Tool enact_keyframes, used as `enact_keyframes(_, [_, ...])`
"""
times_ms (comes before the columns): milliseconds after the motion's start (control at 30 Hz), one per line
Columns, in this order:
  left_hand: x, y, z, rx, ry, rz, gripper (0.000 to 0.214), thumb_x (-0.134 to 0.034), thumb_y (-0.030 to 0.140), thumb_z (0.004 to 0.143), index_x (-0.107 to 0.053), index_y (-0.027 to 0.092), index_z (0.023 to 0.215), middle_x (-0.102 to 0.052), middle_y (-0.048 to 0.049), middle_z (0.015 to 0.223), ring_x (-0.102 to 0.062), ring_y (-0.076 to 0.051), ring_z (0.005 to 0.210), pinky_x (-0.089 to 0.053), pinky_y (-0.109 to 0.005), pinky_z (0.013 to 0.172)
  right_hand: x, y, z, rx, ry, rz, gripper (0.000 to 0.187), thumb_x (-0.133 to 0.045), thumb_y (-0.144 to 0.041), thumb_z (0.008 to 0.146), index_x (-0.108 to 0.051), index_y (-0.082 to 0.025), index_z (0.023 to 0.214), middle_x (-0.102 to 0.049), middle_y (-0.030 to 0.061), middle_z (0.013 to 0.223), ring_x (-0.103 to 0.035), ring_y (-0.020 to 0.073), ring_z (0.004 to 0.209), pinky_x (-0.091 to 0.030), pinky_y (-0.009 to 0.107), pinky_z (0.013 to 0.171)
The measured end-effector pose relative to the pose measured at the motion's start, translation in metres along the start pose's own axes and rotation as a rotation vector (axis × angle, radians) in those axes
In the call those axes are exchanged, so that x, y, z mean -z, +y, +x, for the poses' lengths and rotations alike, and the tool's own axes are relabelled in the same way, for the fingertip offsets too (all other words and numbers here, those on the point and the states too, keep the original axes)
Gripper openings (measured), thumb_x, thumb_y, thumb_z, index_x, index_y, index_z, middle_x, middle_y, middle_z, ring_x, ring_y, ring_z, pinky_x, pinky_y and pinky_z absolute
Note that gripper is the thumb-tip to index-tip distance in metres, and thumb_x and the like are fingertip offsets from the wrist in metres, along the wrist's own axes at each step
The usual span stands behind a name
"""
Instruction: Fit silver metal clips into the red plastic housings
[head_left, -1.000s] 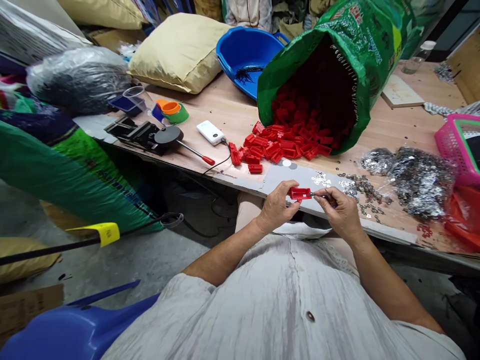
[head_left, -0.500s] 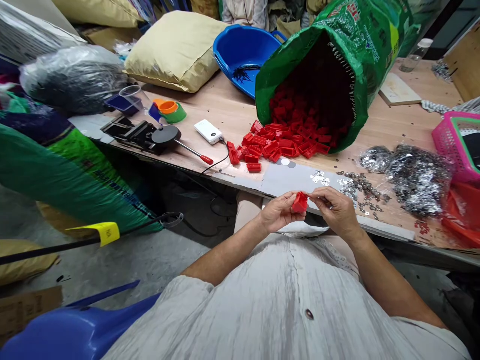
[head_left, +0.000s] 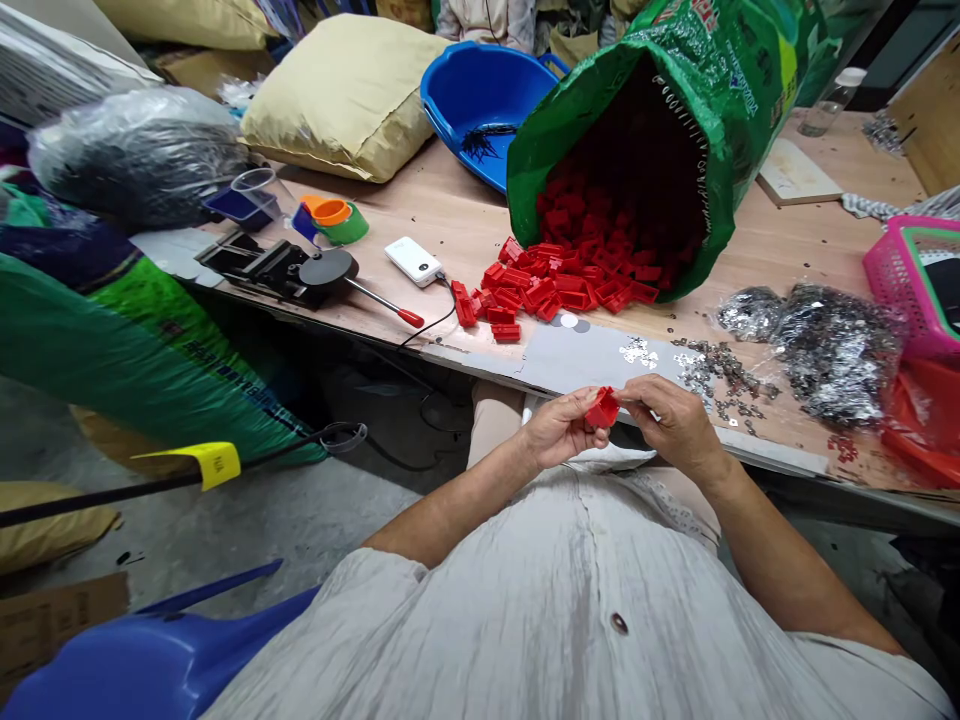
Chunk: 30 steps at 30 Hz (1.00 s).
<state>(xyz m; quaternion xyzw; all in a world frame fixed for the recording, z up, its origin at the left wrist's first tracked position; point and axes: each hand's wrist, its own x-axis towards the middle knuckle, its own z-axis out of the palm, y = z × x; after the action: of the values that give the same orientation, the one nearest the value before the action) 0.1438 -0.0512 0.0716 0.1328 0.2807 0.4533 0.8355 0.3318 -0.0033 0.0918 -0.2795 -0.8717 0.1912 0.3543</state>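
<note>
My left hand (head_left: 561,430) holds a small red plastic housing (head_left: 602,408) just above my lap, its hollow side turned up. Thumb and fingers of my right hand (head_left: 670,418) are pinched together at the housing's right edge; whatever they grip is too small to make out. Beyond my hands, a grey sheet (head_left: 570,356) lies along the table edge with small silver metal pieces (head_left: 639,350) on it. More metal pieces (head_left: 731,378) are scattered to the right. A heap of similar red housings (head_left: 555,280) spills from a green sack (head_left: 716,150) lying on its side.
A blue basin (head_left: 480,95) stands behind the heap. Left of it are a white power bank (head_left: 414,261) with a cable and a black lever tool (head_left: 300,275). Plastic bags of metal pieces (head_left: 836,350) and a pink basket (head_left: 904,285) sit at the right.
The red housing has tilted slightly in my left hand. My right fingers stay pinched at its edge. The view has shifted a little; the things on the table have not moved.
</note>
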Motion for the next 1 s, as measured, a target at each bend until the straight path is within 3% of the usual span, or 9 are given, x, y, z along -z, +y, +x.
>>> enact_keyframes(300, [0.004, -0.001, 0.001, 0.022, 0.012, -0.026, 0.025, -0.072, 0.028, 0.081, -0.065, 0.014, 0.1, -0.062, -0.0037, 0.08, -0.057, -0.009, 0.058, -0.048, -0.022, 0.056, 0.005, 0.002, 0.0, 0.03, -0.107, 0.047, 0.029, -0.048, -0.012, 0.095, -0.066, -0.025, 0.113, -0.067, 0.0072, 0.102, -0.065, 0.0186, 0.092, -0.054, 0.032, 0.079])
enact_keyframes(400, [0.004, -0.001, 0.001, 0.02, 0.004, -0.007, 0.028, -0.072, 0.03, 0.081, -0.065, 0.013, 0.102, -0.063, -0.005, 0.081, -0.058, -0.01, 0.059, -0.048, -0.022, 0.056, 0.013, 0.001, 0.003, -0.081, -0.119, 0.142, 0.023, -0.051, -0.019, 0.096, -0.069, -0.025, 0.108, -0.066, 0.0069, 0.102, -0.064, 0.0187, 0.091, -0.052, 0.032, 0.078])
enact_keyframes(600, [0.002, 0.001, 0.0, 0.029, -0.023, 0.016, 0.037, -0.07, 0.031, 0.084, -0.062, 0.019, 0.118, -0.063, -0.005, 0.087, -0.06, -0.01, 0.063, -0.049, -0.021, 0.057, 0.015, 0.005, 0.002, -0.536, -0.16, 0.308, 0.019, -0.059, -0.04, 0.092, -0.064, -0.021, 0.095, -0.064, 0.0012, 0.08, -0.051, 0.0135, 0.064, -0.04, 0.028, 0.059])
enact_keyframes(800, [0.004, 0.001, 0.002, 0.062, -0.077, 0.039, 0.046, -0.074, 0.028, 0.08, -0.059, 0.023, 0.123, -0.064, -0.0035, 0.088, -0.06, -0.01, 0.063, -0.048, -0.022, 0.056, 0.0, 0.009, -0.001, -0.592, -0.217, 0.608, 0.025, -0.065, -0.043, 0.086, -0.051, -0.021, 0.082, -0.051, -0.0026, 0.078, -0.044, 0.0126, 0.069, -0.037, 0.026, 0.063])
enact_keyframes(1000, [0.006, 0.0, 0.006, 0.106, -0.064, 0.052, 0.056, -0.081, 0.027, 0.071, -0.058, 0.024, 0.122, -0.065, -0.0012, 0.087, -0.059, -0.008, 0.056, -0.049, -0.023, 0.057, -0.01, 0.015, -0.005, -0.605, -0.239, 0.738, 0.03, -0.066, -0.043, 0.085, -0.044, -0.022, 0.08, -0.044, -0.0046, 0.076, -0.039, 0.0116, 0.065, -0.033, 0.026, 0.059])
